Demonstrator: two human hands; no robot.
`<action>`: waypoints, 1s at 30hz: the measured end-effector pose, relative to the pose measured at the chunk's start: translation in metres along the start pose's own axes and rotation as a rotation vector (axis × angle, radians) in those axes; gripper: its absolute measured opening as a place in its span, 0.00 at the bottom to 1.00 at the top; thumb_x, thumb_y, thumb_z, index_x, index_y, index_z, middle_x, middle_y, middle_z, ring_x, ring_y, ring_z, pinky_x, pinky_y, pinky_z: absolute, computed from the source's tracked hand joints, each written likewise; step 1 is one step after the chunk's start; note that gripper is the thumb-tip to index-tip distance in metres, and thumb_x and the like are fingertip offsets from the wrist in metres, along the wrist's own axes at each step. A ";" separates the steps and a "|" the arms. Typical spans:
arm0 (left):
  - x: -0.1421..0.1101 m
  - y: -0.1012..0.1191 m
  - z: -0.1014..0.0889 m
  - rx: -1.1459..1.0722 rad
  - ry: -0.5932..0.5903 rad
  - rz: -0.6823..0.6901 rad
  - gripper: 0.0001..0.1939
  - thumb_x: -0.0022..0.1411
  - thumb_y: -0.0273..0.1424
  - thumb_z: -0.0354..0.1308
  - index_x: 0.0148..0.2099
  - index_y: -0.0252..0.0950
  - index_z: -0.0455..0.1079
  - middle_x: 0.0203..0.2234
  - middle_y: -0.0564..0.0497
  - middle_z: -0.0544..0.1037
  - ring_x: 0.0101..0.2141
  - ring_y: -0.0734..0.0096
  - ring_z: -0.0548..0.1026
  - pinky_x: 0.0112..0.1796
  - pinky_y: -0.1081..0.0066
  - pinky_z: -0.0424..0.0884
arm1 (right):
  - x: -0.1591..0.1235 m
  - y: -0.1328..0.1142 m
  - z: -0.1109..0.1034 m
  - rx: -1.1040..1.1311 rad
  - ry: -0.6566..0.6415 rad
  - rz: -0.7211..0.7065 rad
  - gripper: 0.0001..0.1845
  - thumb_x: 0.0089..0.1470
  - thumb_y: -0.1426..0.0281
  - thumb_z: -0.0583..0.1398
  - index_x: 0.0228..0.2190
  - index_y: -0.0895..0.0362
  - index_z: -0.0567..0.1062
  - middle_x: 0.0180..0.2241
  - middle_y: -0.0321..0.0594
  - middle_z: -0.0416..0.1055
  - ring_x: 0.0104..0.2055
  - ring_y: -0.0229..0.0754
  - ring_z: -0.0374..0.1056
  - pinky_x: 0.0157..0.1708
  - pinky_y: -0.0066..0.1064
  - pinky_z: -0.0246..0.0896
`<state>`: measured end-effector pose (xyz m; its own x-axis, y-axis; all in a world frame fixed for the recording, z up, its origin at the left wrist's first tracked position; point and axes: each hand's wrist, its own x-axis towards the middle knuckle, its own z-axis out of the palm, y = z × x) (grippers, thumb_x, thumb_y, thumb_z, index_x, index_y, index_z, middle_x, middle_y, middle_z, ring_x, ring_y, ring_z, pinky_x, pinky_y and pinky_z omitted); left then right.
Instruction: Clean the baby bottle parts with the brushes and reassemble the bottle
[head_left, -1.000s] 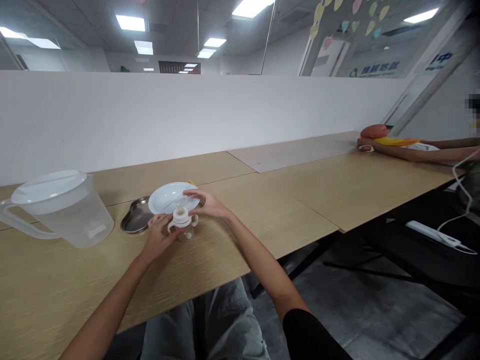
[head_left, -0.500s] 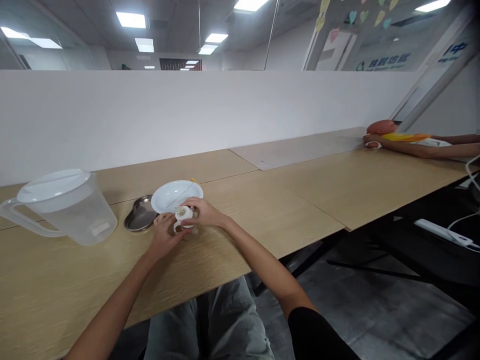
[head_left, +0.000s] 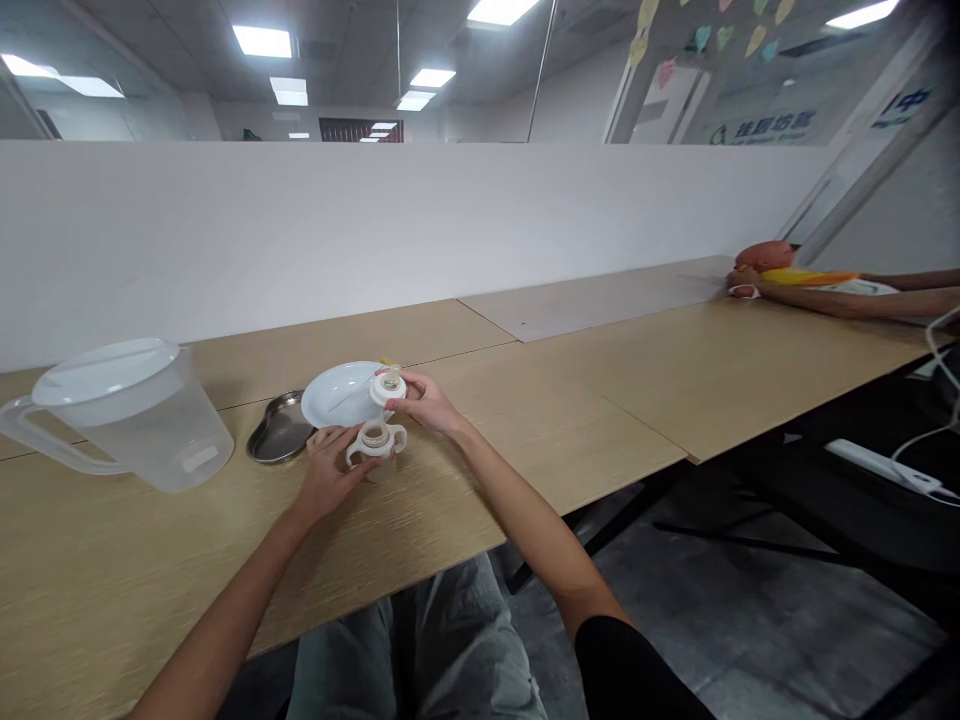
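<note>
A small two-handled baby bottle (head_left: pixel 376 440) stands uncapped on the wooden table, its round mouth facing up. My left hand (head_left: pixel 332 468) is closed around the bottle's left side and handle. Just above and behind the mouth, my right hand (head_left: pixel 426 402) grips the white bottle cap (head_left: pixel 388 387), which has a clear nipple on top. Something thin and pale hangs from the cap toward the bottle mouth. Directly behind my hands lies a white bowl (head_left: pixel 322 398), with a thin stick-like thing in it and a small yellow piece at its far rim.
A steel kidney dish (head_left: pixel 280 432) lies left of the bowl. Farther left stands a large clear pitcher (head_left: pixel 169 425) with a white lid. At the table's far right, another person's arms (head_left: pixel 847 300) hold a doll (head_left: pixel 769 256). A white wall (head_left: pixel 360 230) runs behind.
My right hand has lifted the cap off the bottle and moved it up and slightly right, uncovering the mouth. My left hand stays on the bottle.
</note>
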<state>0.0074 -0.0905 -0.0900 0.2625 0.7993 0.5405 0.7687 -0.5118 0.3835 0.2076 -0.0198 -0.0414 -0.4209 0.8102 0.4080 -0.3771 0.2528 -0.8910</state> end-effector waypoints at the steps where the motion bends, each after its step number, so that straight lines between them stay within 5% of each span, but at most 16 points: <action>1: 0.000 -0.001 0.000 -0.001 0.004 0.004 0.29 0.59 0.53 0.54 0.55 0.41 0.69 0.45 0.47 0.77 0.48 0.58 0.68 0.50 0.59 0.59 | 0.000 0.000 -0.001 0.019 0.028 -0.013 0.30 0.32 0.61 0.73 0.41 0.55 0.77 0.43 0.39 0.75 0.45 0.43 0.70 0.46 0.33 0.67; 10: -0.001 -0.003 0.002 -0.003 0.011 -0.019 0.30 0.59 0.54 0.54 0.56 0.41 0.69 0.46 0.47 0.76 0.49 0.57 0.68 0.51 0.58 0.58 | 0.006 -0.005 -0.007 0.096 0.311 -0.140 0.34 0.34 0.48 0.69 0.41 0.54 0.75 0.44 0.43 0.73 0.39 0.41 0.69 0.47 0.36 0.67; 19: -0.001 -0.002 0.001 -0.016 0.006 -0.028 0.30 0.59 0.53 0.54 0.55 0.40 0.69 0.46 0.46 0.76 0.48 0.57 0.68 0.50 0.58 0.58 | 0.011 0.006 -0.007 0.097 0.434 -0.159 0.32 0.35 0.53 0.70 0.42 0.54 0.74 0.44 0.41 0.75 0.46 0.44 0.71 0.54 0.37 0.64; 30: -0.002 -0.001 0.002 -0.001 0.001 -0.016 0.28 0.59 0.52 0.54 0.56 0.41 0.69 0.46 0.46 0.76 0.48 0.57 0.68 0.50 0.57 0.59 | 0.015 0.060 -0.007 -0.125 0.313 0.004 0.38 0.30 0.64 0.70 0.46 0.56 0.69 0.46 0.43 0.73 0.47 0.43 0.70 0.50 0.36 0.65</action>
<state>0.0073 -0.0913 -0.0925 0.2494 0.8071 0.5351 0.7720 -0.4993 0.3933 0.1842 0.0110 -0.0897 -0.1413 0.9297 0.3402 -0.2640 0.2959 -0.9180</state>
